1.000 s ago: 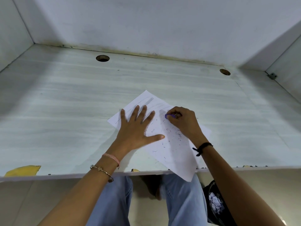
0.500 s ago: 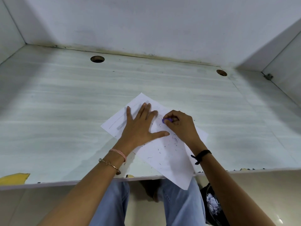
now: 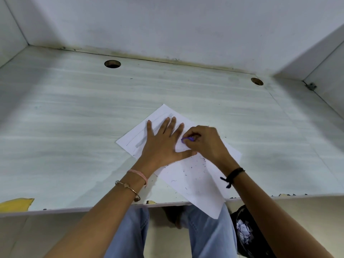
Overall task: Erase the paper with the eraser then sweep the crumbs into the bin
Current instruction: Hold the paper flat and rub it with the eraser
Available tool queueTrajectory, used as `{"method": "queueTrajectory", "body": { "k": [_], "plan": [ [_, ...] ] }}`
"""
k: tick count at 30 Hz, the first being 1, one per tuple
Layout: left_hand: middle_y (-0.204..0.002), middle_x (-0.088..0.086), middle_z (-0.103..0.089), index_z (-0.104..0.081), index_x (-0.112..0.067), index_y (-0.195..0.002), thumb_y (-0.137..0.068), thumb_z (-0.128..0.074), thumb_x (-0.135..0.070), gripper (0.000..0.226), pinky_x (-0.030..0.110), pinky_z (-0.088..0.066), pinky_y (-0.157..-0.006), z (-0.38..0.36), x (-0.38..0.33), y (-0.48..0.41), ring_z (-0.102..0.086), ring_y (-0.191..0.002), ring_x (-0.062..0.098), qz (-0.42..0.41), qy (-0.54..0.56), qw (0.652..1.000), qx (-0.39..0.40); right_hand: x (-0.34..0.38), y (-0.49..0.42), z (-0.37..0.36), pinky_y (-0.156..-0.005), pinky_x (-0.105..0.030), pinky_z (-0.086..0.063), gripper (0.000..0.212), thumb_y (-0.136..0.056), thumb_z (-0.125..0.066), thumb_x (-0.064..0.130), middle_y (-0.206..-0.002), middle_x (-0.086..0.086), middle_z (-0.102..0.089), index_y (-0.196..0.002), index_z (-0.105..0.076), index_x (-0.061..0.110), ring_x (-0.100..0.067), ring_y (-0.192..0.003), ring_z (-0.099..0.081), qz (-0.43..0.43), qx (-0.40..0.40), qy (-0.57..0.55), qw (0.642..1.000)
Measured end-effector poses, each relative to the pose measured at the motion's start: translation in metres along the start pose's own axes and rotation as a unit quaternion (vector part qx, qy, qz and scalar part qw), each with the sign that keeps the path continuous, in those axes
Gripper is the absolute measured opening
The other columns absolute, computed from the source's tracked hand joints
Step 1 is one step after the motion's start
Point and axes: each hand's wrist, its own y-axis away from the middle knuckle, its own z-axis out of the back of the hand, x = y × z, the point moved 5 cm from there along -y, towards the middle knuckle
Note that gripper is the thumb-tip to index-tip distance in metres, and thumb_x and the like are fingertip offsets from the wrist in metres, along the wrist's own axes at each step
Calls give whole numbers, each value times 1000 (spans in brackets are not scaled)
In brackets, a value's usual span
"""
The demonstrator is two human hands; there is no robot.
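Eraser (image 3: 187,139), pinched in the right hand (image 3: 203,145), has shifted toward 9 o'clock beside the flat left hand (image 3: 163,144) pressing the paper (image 3: 195,185); erasing continues, crumbs (image 3: 203,161) at 5 o'clock unswept.

Soft, diffuse indoor light from above, grey shadows pooled along the desk (image 3: 74,127) at far left and right, faint shadow beside the left hand (image 3: 162,144), right hand (image 3: 204,144) and eraser (image 3: 187,139) slightly motion-smeared, walls (image 3: 167,25) bowed by wide-angle distortion
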Motion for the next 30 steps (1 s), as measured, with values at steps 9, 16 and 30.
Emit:
{"method": "queueTrajectory", "body": {
  "k": [9,16,30],
  "plan": [
    [-164,-1,10,1,-33,-156,-65,-4,-93,109,68,11,-111,-1,0,-1,12,-150,14,0,-3,1000,1,5,0,1,-59,-12,-40,10,-76,-69,4,-74,0,-67,-81,-75,10,-10,-65,-57,17,7,27,999],
    [-164,1,9,0,-32,-156,-66,-2,-92,109,69,10,-111,1,-1,-1,10,-150,16,-4,-5,1000,-6,11,4,-4,-60,-17,-43,8,-76,-69,5,-73,-1,-67,-81,-74,9,-11,-65,-58,24,15,30,999],
    [-164,-1,12,3,-34,-155,-67,-8,-93,107,66,14,-111,2,-1,0,14,-150,14,8,16,1000,9,-10,-17,18,-60,-10,-40,8,-79,-68,5,-79,-6,-71,-82,-74,8,-17,-70,-61,-31,-60,41,997]
  ]
}}
